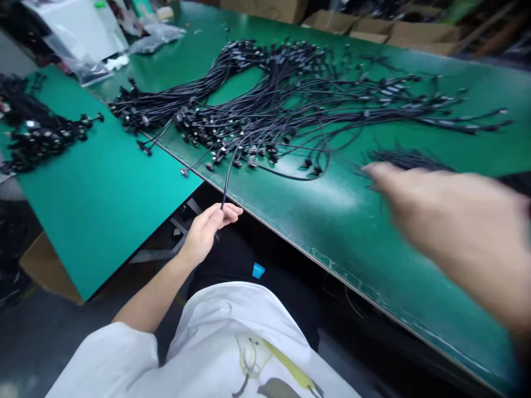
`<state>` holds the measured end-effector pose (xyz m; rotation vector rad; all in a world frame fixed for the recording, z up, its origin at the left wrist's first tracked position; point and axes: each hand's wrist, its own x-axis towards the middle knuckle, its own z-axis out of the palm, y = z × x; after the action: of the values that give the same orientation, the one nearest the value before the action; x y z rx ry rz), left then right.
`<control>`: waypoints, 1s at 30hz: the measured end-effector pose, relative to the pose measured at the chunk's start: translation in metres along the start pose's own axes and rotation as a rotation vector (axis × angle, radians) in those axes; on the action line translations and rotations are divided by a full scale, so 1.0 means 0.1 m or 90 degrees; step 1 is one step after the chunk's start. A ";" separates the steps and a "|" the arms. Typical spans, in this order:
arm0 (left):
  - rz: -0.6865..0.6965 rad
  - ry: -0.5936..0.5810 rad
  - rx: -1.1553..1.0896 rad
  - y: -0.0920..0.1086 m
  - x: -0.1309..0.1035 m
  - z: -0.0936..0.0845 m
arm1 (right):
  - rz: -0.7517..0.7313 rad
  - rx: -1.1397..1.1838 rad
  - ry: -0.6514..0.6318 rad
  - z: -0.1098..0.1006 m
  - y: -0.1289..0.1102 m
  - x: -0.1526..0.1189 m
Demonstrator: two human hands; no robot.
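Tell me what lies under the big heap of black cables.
Beneath the black cables, green tabletop shows through gaps, clearly within the arch on the far side. Where they lie thick, anything beneath is covered and can't be seen.

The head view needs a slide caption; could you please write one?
Left hand holding a black cable beside a green table; right hand, blurred, near dark strands.

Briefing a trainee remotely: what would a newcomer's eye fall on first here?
Likely first: the heap of black cables sprawled across the green table. Then the blurred right hand, large at right, by some dark strands. Left of center, the left hand pinches one cable beside the table's near edge.
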<state>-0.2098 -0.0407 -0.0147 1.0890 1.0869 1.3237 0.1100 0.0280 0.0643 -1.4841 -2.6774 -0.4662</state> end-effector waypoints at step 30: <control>0.004 -0.361 0.172 -0.11 -0.24 0.55 | -0.299 0.442 -0.030 0.43 -1.11 -0.79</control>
<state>-0.1528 -0.0632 -0.0170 1.5506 0.8410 0.8021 0.0644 -0.0797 -0.0174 -0.6877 -2.7626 0.4637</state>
